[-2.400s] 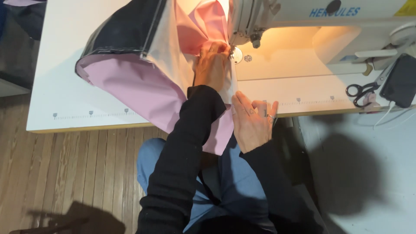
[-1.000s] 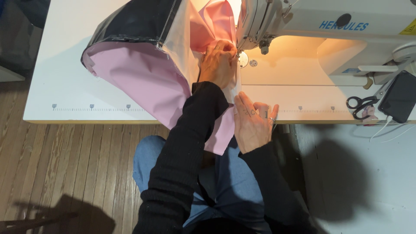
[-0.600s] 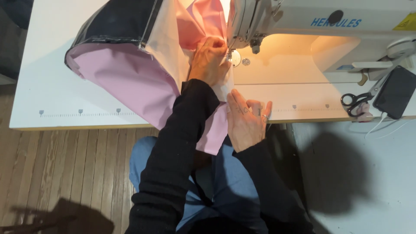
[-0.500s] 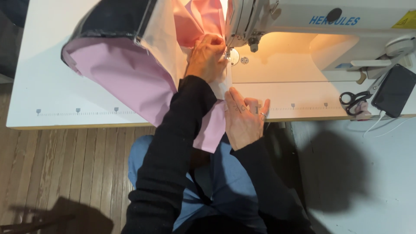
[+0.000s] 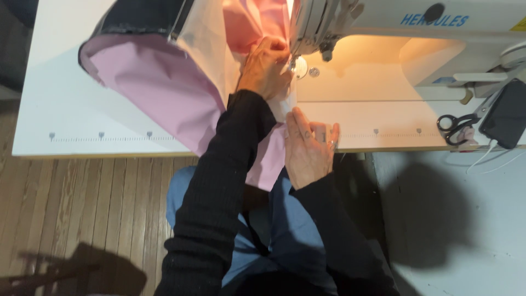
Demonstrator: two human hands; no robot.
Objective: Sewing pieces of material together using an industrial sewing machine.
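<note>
The left hand (image 5: 266,68) pinches pink fabric (image 5: 159,87) just before the sewing machine (image 5: 329,24) needle; the right hand (image 5: 308,148), spread flat, presses fabric nearer the table (image 5: 55,109) edge.

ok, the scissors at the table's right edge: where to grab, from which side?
Take the scissors by the black loop handles at their left end, coming from the front table edge. The handles lie open and flat toward the person; the blades point right toward the dark phone-like slab, which likely crowds that side.
</note>
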